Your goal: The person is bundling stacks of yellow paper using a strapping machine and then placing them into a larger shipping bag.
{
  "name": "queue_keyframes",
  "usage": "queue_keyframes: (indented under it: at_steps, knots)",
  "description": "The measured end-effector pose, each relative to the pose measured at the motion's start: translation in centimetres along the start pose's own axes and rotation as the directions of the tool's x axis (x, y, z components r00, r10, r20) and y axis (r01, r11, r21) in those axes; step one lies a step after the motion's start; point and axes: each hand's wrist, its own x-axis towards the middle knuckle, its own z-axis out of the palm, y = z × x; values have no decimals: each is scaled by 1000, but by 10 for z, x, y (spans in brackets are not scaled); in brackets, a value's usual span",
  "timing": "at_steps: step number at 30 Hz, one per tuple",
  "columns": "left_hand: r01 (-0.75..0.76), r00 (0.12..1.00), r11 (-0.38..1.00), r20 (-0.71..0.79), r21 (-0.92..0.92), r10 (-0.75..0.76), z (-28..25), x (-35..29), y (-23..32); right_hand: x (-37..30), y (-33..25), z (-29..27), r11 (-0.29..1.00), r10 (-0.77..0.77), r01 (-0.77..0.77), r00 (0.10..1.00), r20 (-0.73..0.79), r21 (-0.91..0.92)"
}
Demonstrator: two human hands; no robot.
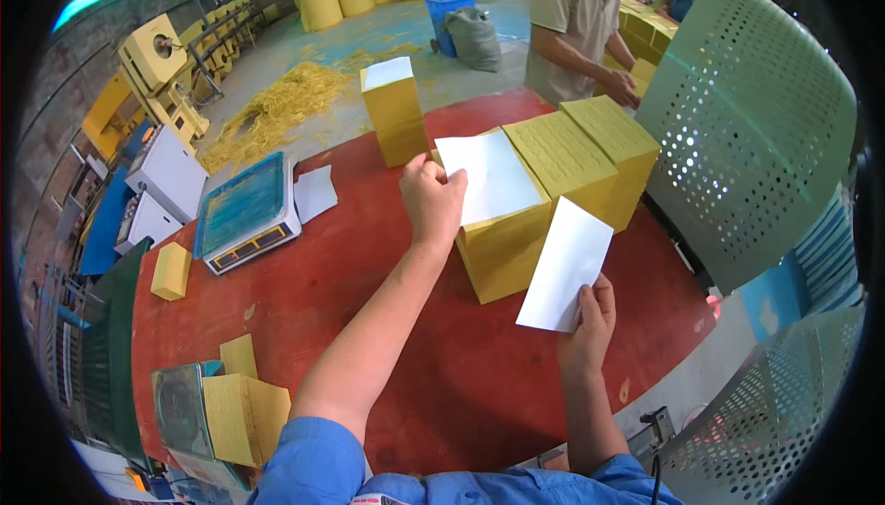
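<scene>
A row of tall yellow blocks (576,150), which look like stacks of sheets, stands on the red table. A white paper sheet (493,178) lies over the top of the nearest one. My left hand (433,199) is closed at this sheet's left edge, its thumb and fingers pinched on the paper. In front of the row, my right hand (590,320) grips a second white sheet (567,265) by its lower right edge, holding it tilted in the air. Whether that is one sheet or several I cannot tell.
Farther back stands another yellow stack (396,122) topped with white paper. A weighing scale (244,201) and a small yellow block (171,272) are on the left, a second scale (180,408) with yellow pieces at lower left. Perforated chairs (747,127) border the right; a person (576,30) works beyond the table.
</scene>
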Motion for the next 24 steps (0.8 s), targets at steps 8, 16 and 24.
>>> queue_keyframes:
  at_steps: [8, 16, 24]
  knots:
    - [-9, 996, 1000, -94, 11, 10, -14, -5, 36, 17, 13, -21, 993, 62, -72, 993, 102, 94]
    - [-398, 824, 808, 556, 434, 107, 29, 39, 25, 34, 47, -37, 994, 107, -103, 979, 176, -31]
    - [-405, 696, 800, 716, 442, -44, 9, 6, 37, 7, 68, -58, 957, 151, -133, 987, 51, -258]
